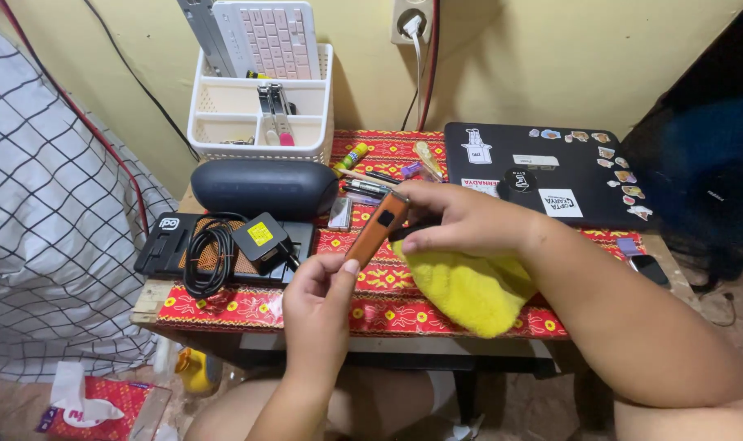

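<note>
A slim orange stick-shaped device with a dark end is held slanted between both my hands above a small table. My left hand pinches its lower end with thumb and fingers. My right hand closes over its upper end, and a dark piece shows under those fingers. Just below my right hand a yellow fluffy cloth lies on the red patterned tablecloth.
A closed black laptop with stickers lies at the right. On the left are a dark oval speaker, a black charger with coiled cable and a white organiser basket holding a keyboard. Pens lie mid-table. A tissue pack sits on the floor.
</note>
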